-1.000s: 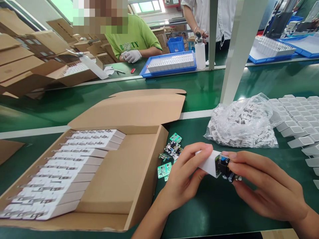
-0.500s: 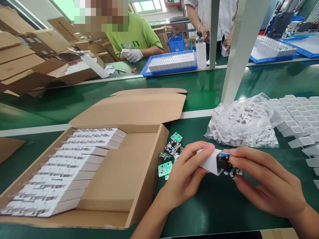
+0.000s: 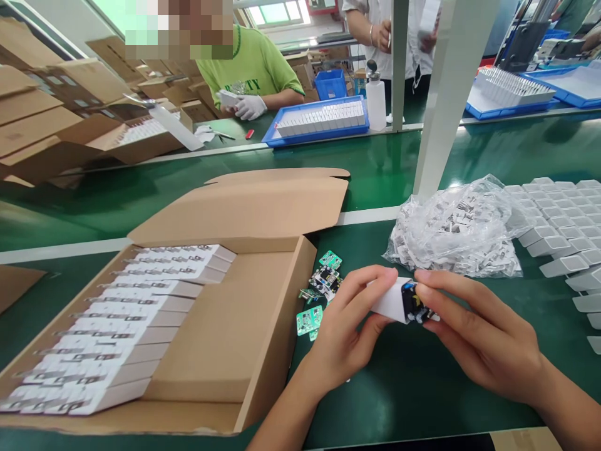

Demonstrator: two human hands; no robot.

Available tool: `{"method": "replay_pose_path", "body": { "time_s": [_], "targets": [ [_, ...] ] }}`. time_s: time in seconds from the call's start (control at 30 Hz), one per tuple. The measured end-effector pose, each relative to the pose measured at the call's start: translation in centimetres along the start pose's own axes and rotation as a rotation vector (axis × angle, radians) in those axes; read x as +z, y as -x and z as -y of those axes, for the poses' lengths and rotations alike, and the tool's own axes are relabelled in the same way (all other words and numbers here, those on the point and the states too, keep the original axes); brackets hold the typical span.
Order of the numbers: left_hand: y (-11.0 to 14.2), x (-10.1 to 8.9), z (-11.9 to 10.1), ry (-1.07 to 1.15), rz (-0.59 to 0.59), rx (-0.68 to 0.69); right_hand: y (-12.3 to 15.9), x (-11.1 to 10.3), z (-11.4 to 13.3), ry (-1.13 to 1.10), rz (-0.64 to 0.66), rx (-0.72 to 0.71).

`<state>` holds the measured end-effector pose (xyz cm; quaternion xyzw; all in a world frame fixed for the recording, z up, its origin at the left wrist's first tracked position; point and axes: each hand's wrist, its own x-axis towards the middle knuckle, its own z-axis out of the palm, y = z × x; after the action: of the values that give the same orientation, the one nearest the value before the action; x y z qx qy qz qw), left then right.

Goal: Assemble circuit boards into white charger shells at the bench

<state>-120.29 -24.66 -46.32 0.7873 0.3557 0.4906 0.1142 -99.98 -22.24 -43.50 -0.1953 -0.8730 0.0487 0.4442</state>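
Observation:
My left hand (image 3: 350, 326) is closed around a white plastic housing (image 3: 390, 303), its open end turned to the right. In the fingertips of my right hand (image 3: 479, 332) is a circuit board (image 3: 417, 303) crowded with dark components. Part of the board sits inside the housing's open end; the rest sticks out toward my right fingers. Left of my left hand, several loose circuit boards (image 3: 323, 282) lie in a small pile on the green table. Beyond my right hand rests a clear plastic bag (image 3: 462, 225) full of small white and metal parts.
An open cardboard box (image 3: 277, 326) at left holds rows of white units (image 3: 117, 319) with metal prongs. Rows of white housings (image 3: 558, 219) stand at far right. A metal post (image 3: 439, 100) rises behind the bag. Across the bench, a gloved person sits near a blue tray (image 3: 319, 119).
My right hand has moved left, and the circuit board is deeper in the housing. Across the bench, the person in white has raised a white object.

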Motion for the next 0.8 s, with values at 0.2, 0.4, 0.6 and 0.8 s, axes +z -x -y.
{"method": "replay_pose_path", "body": {
  "time_s": [0.2, 0.4, 0.6, 0.8],
  "targets": [
    [0.4, -0.5, 0.0, 0.074, -0.021, -0.063, 0.4, -1.2, 0.4, -0.055, -0.008, 0.021],
    [0.5, -0.7, 0.0, 0.218, -0.058, -0.144, 0.5, -1.9, 0.7, -0.07, -0.026, 0.078],
    [0.2, -0.5, -0.3, 0.296, -0.055, -0.098, 0.5, -1.6, 0.8, -0.089, 0.014, 0.028],
    [0.4, -0.6, -0.4, 0.285, -0.045, -0.094, 0.4, -1.5, 0.8, -0.046, 0.041, 0.005]
  ]
}}
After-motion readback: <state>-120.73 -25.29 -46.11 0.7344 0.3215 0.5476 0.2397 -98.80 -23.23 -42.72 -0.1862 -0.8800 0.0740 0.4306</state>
